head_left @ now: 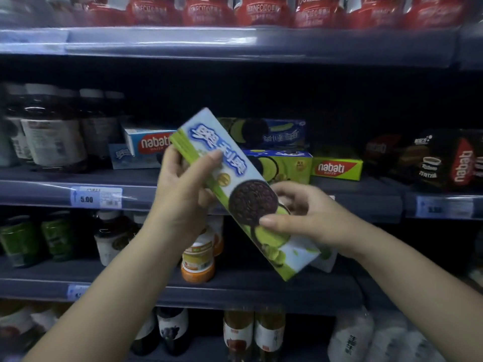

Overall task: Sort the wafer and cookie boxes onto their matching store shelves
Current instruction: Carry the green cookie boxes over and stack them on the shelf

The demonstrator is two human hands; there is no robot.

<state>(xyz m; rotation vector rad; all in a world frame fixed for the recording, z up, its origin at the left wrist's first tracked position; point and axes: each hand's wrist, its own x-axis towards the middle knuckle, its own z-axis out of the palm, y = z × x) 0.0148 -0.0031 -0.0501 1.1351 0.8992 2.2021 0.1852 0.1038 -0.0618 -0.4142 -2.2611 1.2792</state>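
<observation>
Dim store shelves (235, 190) with grey-blue edges fill the frame, and a price tag (96, 196) reading 5.00 sits at the left of the middle shelf edge. Both bare forearms rise from the bottom corners toward the centre. The left hand (180, 189) has its fingers (213, 156) closed round the upper end of a cookie box (235, 186), thumb across the front. The right hand (305, 218) pinches the lower part of the same box, thumb tip on the printed cookie.

The box hangs tilted in the centre of the frame, in front of the middle shelf, its top end toward the upper left. It is long and narrow, pale blue and green, with blue lettering and a dark sandwich cookie with green filling.

Behind it, on the middle shelf, lie two similar green and blue cookie boxes (285, 147), stacked. A blue wafer box (149, 143) lies to their left, a green wafer box (337, 168) to their right, and dark wafer packs (444, 160) at far right. Dark bottles (52, 126) stand at the left of the middle shelf. Red packs (235, 9) line the top shelf, blurred.
</observation>
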